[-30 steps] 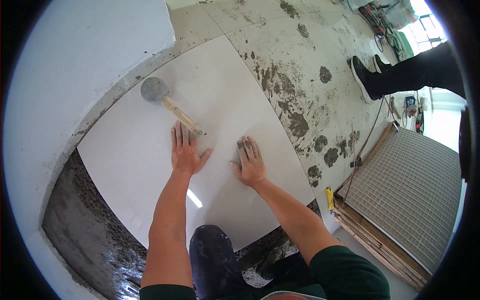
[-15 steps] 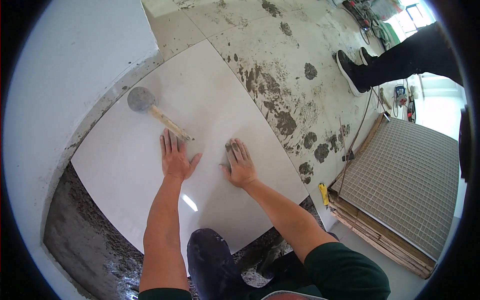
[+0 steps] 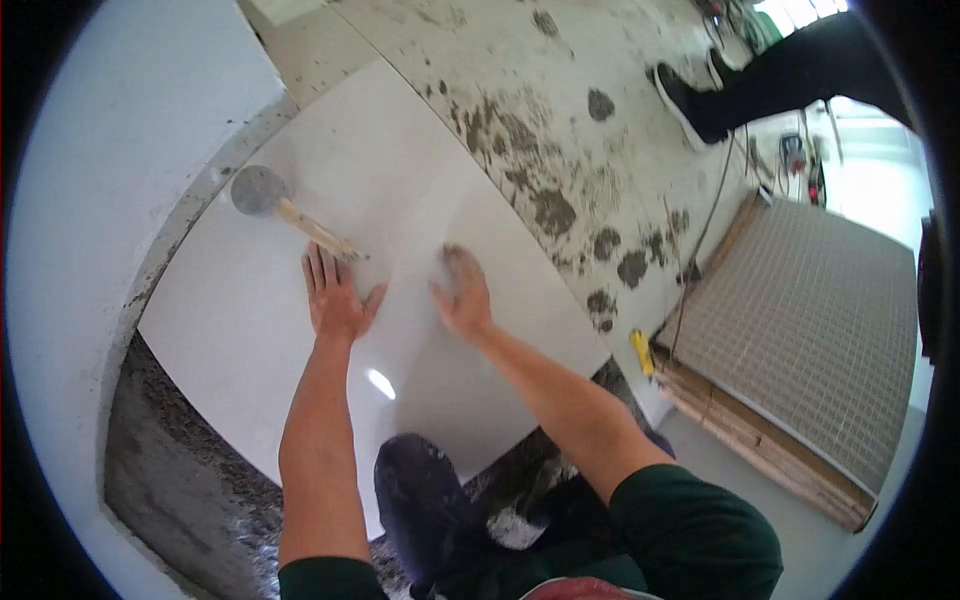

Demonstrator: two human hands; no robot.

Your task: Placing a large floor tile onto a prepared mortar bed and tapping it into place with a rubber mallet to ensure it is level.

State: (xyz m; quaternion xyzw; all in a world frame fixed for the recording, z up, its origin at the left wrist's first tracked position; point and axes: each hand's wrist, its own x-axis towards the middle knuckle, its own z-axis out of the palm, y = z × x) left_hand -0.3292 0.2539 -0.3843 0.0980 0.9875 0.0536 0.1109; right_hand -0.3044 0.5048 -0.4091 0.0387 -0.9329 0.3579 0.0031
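A large, glossy white floor tile (image 3: pixel 430 390) lies in front of me, beside the wall. My left hand (image 3: pixel 337 300) rests flat on it with fingers spread, the fingertips by the handle end of a mallet. That mallet (image 3: pixel 258 190), with a round grey head and pale wooden handle, lies on the tile's left part. To the right, my right hand (image 3: pixel 466 295) is at the tile's surface, turned partly on its side, thumb apart and fingers slightly blurred. Whether its fingers touch the tile I cannot tell. Neither hand holds anything.
Grey mortar (image 3: pixel 170 460) shows along the tile's near left edge. A white wall (image 3: pixel 150 150) borders the left. At right stand stacked tiles (image 3: pixel 800 310) with a gridded top, beside a yellow-handled tool (image 3: pixel 641 352). Another person's leg (image 3: pixel 780 85) is at upper right, on the mortar-spotted floor.
My right hand has turned from lying flat to partly on its side and shifted forward. The left hand stays flat beside the mallet. The whole view has shifted slightly.
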